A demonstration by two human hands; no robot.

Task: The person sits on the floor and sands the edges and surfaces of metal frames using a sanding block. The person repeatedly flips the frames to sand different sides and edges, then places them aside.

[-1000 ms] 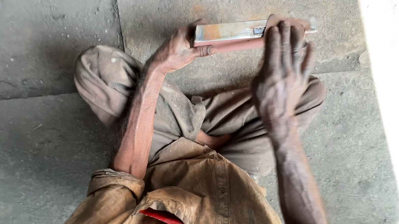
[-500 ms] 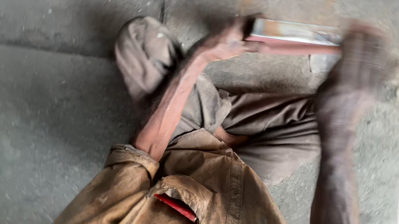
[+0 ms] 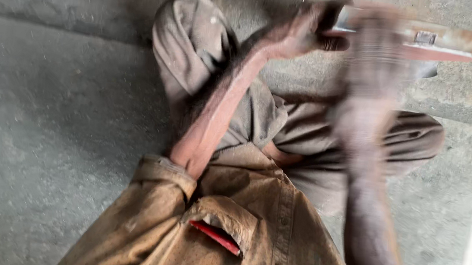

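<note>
Seated cross-legged on grey stone floor (image 3: 52,145), brown dusty shirt (image 3: 232,253), red item in chest pocket (image 3: 216,237). Left hand (image 3: 304,33) closed around near end of flat rusty metal bar (image 3: 442,39), fingers wrapped tight at its left tip. Bar held level, above knees, off the floor, reaching right. Right hand (image 3: 371,53) over bar's middle, badly blurred; probably resting on it, grip not readable.
</note>
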